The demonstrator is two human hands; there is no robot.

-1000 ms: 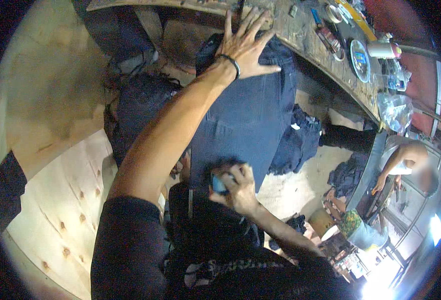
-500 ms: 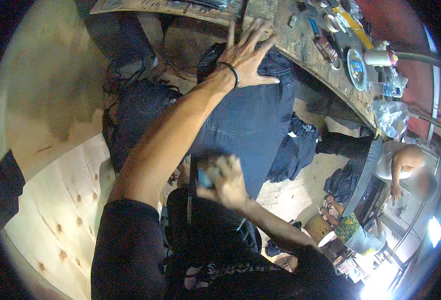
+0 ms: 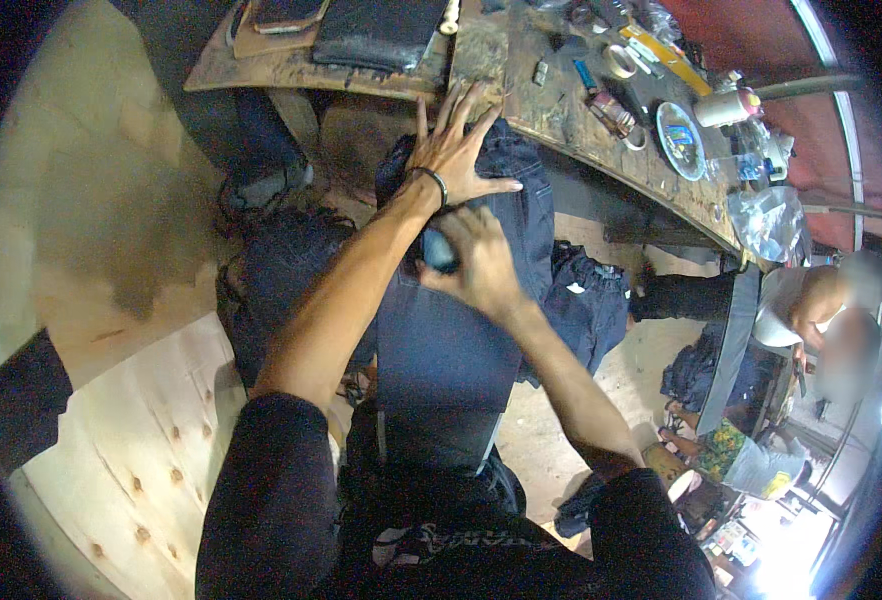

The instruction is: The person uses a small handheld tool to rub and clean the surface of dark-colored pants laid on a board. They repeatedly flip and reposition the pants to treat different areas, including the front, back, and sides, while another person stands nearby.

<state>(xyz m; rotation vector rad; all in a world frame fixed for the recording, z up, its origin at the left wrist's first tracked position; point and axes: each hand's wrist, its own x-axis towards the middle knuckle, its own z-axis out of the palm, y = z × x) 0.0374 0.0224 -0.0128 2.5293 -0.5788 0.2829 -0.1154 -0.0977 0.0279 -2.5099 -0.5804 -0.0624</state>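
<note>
Dark denim trousers (image 3: 446, 335) lie stretched out in front of me, the waist end toward the table. My left hand (image 3: 458, 150) presses flat on the upper part of the trousers, fingers spread, a dark band at its wrist. Just below it, my right hand (image 3: 486, 258) is curled round a small pale-blue object (image 3: 440, 251) held against the denim. Motion blur hides what kind of object it is. My right fingers cover part of it.
A worn wooden table (image 3: 481, 60) holds a dark folded cloth (image 3: 376, 30), tape rolls, a round dish (image 3: 680, 140) and a thread cone (image 3: 729, 106). Dark garment piles (image 3: 286, 270) lie to either side. People sit at right; plywood (image 3: 126, 430) stands at left.
My right hand has slid up the trousers with the pale-blue object, from near my lap to just below my left hand. My left hand stays spread on the denim. The view has shifted.
</note>
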